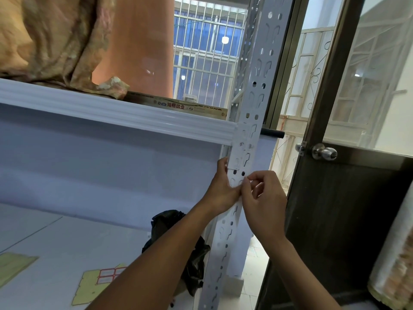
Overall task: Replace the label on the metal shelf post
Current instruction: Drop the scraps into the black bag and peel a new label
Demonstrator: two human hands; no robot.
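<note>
Left forearm: rising from the bottom edge of the view, crossing over the lower shelf toward the post.
Right forearm: rising from the lower right, beside the dark door.
Left hand (pixel 222 189): fingers wrapped round the left edge of the metal shelf post (pixel 250 121), thumb pressed on its front face.
Right hand (pixel 263 202): touching the left hand at the post face; thumb and forefinger pinched together.
Grip: left, clenched on the post; right, pinched at the post face, held thing too small to tell.
Label (pixel 242 148): pale, torn paper stuck on the post front, just above both hands and just below the upper shelf edge.
Lower shelf (pixel 55 238): pale surface at lower left.
Sticker sheet (pixel 98 285): yellow backing with red-bordered white labels, near the front edge of the lower shelf.
Black bag (pixel 194 267): crumpled at the right edge of the lower shelf, against the post.
Upper shelf (pixel 111 113): white ribbed front rail meeting the post.
Cloth (pixel 55 41): tan, draped, on the upper shelf's left part.
Door (pixel 335 220): dark, with a metal knob (pixel 324 152), right of the post.
Window bars (pixel 205 52): far behind.
</note>
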